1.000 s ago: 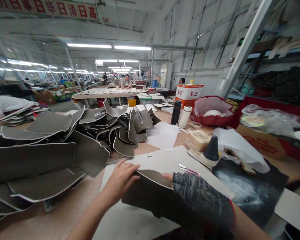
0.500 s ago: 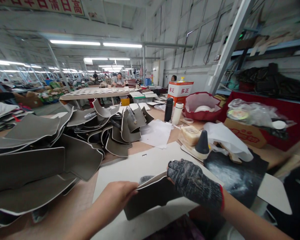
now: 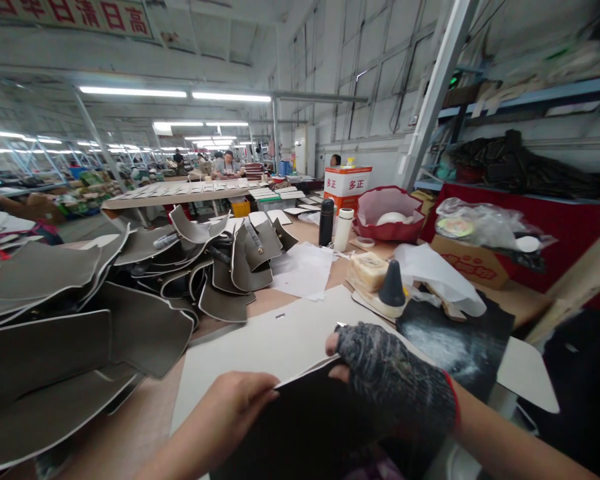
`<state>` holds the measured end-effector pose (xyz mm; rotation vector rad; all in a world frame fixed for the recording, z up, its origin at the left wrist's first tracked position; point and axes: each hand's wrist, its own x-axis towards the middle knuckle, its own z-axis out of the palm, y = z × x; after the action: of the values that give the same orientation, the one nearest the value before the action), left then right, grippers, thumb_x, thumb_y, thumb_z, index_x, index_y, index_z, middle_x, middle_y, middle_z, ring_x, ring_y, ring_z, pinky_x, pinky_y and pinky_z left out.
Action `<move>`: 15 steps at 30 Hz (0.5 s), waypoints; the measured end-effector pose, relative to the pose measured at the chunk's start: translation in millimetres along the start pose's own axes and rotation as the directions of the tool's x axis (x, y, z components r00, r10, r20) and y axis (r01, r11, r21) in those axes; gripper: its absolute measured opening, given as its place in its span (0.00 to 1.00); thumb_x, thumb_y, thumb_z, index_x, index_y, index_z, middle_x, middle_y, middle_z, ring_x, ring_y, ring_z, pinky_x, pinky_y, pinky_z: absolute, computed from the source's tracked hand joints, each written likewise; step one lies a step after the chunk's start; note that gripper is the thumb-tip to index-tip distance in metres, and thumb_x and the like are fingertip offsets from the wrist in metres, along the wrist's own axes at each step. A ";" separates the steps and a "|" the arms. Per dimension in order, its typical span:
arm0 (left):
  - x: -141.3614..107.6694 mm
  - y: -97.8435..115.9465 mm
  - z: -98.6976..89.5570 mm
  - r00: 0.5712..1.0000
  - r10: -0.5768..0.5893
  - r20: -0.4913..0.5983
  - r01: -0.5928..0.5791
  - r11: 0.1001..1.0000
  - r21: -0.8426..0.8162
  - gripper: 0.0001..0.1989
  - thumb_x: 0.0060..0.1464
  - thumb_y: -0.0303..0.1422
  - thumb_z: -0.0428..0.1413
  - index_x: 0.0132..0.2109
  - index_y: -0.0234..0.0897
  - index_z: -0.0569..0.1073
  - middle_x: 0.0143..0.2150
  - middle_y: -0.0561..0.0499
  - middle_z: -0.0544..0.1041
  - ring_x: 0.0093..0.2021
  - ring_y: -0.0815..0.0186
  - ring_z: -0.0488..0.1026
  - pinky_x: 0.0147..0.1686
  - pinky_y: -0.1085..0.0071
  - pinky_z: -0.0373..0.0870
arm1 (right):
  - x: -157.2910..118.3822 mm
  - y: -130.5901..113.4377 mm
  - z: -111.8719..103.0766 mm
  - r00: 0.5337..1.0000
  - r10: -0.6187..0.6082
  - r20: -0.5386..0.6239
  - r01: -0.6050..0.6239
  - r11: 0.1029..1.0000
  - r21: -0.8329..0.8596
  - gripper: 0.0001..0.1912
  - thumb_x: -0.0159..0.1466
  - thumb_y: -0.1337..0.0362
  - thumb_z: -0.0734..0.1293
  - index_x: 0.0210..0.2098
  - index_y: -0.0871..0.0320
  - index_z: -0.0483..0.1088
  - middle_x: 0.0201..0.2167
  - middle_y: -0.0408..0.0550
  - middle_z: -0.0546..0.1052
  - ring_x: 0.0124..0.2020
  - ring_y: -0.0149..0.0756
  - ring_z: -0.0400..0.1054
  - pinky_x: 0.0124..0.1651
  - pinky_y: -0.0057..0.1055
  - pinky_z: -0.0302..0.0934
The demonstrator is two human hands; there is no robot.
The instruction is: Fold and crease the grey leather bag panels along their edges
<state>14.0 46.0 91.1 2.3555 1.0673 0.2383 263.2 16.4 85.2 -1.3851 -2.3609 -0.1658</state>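
A dark, leather-like panel (image 3: 300, 427) with a pale edge is held up close in front of me, over the white board (image 3: 260, 340). My left hand (image 3: 237, 400), bare, pinches its upper left edge between thumb and fingers. On my right hand (image 3: 380, 367) is a grey knitted glove with a red cuff and bare fingertips; it grips the same edge further right. A small shiny bit shows by the gloved fingers, too small to name. Much of the panel's lower part falls in shadow. On the board lies a tiny dark piece (image 3: 280, 316).
Grey-brown panels with white edges (image 3: 150, 327) are heaped at left. Beyond the board stand a black bottle (image 3: 326, 223), a white bottle (image 3: 343, 230) and a red bag (image 3: 387, 213). A dark cone (image 3: 393, 285) and a powdered black sheet (image 3: 450, 340) sit at right. A person (image 3: 227, 163) works further back.
The panel has tilted and come nearer, so its dark face fills more of the lower view. My right hand's bare fingertips now show at its edge. The view has shifted slightly right.
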 end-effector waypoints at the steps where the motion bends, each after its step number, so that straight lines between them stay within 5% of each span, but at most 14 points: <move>1: -1.8 -1.5 -1.3 1.000 -0.007 -0.013 0.006 0.999 -0.037 0.14 0.57 0.34 0.45 0.31 0.41 0.75 0.24 0.53 0.75 0.25 0.67 0.70 0.27 0.78 0.62 | -2.2 5.8 0.3 0.999 -0.011 -0.038 0.011 1.000 0.008 0.12 0.59 0.62 0.60 0.40 0.57 0.70 0.32 0.48 0.76 0.32 0.39 0.70 0.33 0.32 0.66; 4: -7.6 -6.2 -5.7 0.999 -0.012 -0.051 0.005 0.990 -0.140 0.14 0.56 0.37 0.47 0.32 0.43 0.77 0.25 0.54 0.76 0.25 0.68 0.70 0.28 0.78 0.63 | -7.3 22.8 5.0 0.994 -0.026 -0.108 0.032 0.998 0.054 0.14 0.61 0.62 0.60 0.44 0.59 0.68 0.38 0.51 0.76 0.38 0.41 0.70 0.41 0.36 0.65; 7: -11.9 -8.7 -7.6 0.998 -0.020 -0.061 0.007 0.977 -0.214 0.13 0.54 0.38 0.49 0.31 0.43 0.78 0.25 0.54 0.76 0.25 0.68 0.70 0.27 0.79 0.64 | -7.0 29.4 8.1 0.999 0.028 -0.023 -0.022 0.972 0.234 0.09 0.62 0.63 0.59 0.37 0.58 0.69 0.32 0.47 0.75 0.34 0.35 0.69 0.38 0.31 0.64; 15: 3.9 11.7 6.1 1.000 -0.008 -0.019 0.002 0.952 -0.305 0.13 0.55 0.34 0.48 0.35 0.43 0.77 0.28 0.54 0.78 0.28 0.66 0.72 0.30 0.77 0.65 | 3.5 12.0 -3.2 0.996 -0.094 0.006 0.083 0.902 0.424 0.16 0.66 0.60 0.52 0.29 0.58 0.66 0.28 0.45 0.70 0.32 0.33 0.63 0.37 0.31 0.59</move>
<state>26.4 40.1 92.1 2.0765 0.9685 0.3971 272.8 24.4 88.4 -1.0743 -2.2998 0.3274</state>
